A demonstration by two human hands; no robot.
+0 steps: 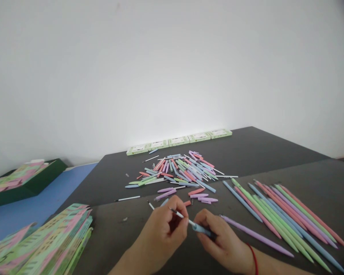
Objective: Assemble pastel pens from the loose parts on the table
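My left hand (162,231) is closed, pinching a thin white pen refill (190,222) with a dark tip pointing up and left. My right hand (225,240) is wrapped round a light-blue pen barrel (201,229), partly hidden by the fingers. The refill's far end meets the mouth of the barrel; how deep it sits inside I cannot tell. Just beyond both hands lies a loose pile of pen parts (186,168) in blue, pink, green and purple, mixed with white refills. A purple pen (258,235) rests right beside my right hand.
Several long pastel pens (286,221) lie side by side on the dark table (114,221) at right. Flat green-white boxes (179,141) line the back edge by the wall. Printed cards (51,240) are stacked at lower left, near a dark green tray (43,179) on a blue surface.
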